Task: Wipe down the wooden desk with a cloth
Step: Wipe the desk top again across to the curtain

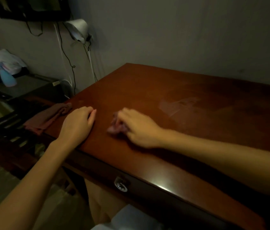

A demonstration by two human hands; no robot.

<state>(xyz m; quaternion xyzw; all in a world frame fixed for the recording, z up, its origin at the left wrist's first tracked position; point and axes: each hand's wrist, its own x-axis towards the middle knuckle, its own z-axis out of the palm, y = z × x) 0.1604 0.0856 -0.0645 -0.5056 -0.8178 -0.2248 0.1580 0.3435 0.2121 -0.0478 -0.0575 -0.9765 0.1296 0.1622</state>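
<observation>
Pinkish cloth (117,127) is bunched small under the curled fingers (124,116) of your right hand (139,128), pinched against the desk (197,133) just left of frame centre; both are blurred. Spread the wad flatter so more of it meets the wood, and press evenly. Your left hand (78,123) rests on the desk at centre left, fingers loosely curled and holding nothing; use it as a brace. A pale smear (177,105) shows right of centre, and I judge that patch needs overlapping passes. A towel (48,118) hangs off the desk's left edge; steer clear of it.
</observation>
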